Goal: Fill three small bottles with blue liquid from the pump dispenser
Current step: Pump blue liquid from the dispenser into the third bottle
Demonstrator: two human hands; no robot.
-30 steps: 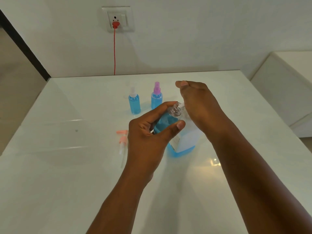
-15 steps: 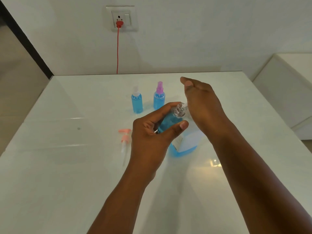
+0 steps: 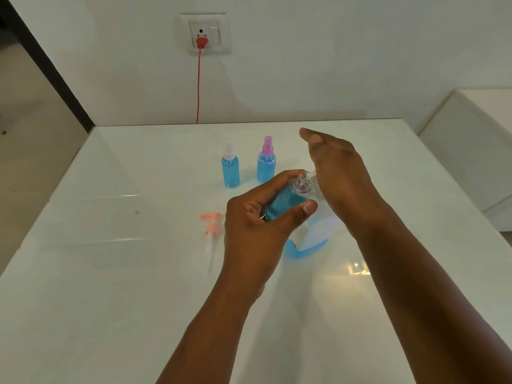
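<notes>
Left hand (image 3: 255, 231): it gripped a small bottle (image 3: 288, 203) of blue liquid, fingers (image 3: 279, 181) curled over the far side and thumb pressed on the near side, the bottle tilted with its clear open neck pointing up and to the right.
Right hand (image 3: 336, 173): it hovered over the big dispenser, fingers straight and close together, palm down right at the small bottle's neck; whether it pressed on anything underneath could not be told, the palm hid it.
Pump dispenser bottle (image 3: 313, 236): it stood on the worktop (image 3: 110, 300) just under both hands, a white label facing the camera and blue liquid showing low at its base; its top was hidden by the hands.
Filled bottle, white cap (image 3: 230, 169): upright on the worktop behind the hands, blue nearly to the shoulder.
Filled bottle, purple cap (image 3: 266, 163): upright just to the right of the white-capped one, the two apart, also blue-filled.
Pink pump head (image 3: 211, 234): it lay flat on the worktop just left of the left hand, its tube pointing toward the camera.
Wall socket (image 3: 205, 33): on the wall behind, with a red plug and red cord (image 3: 198, 87) dropping behind the worktop's far edge.
</notes>
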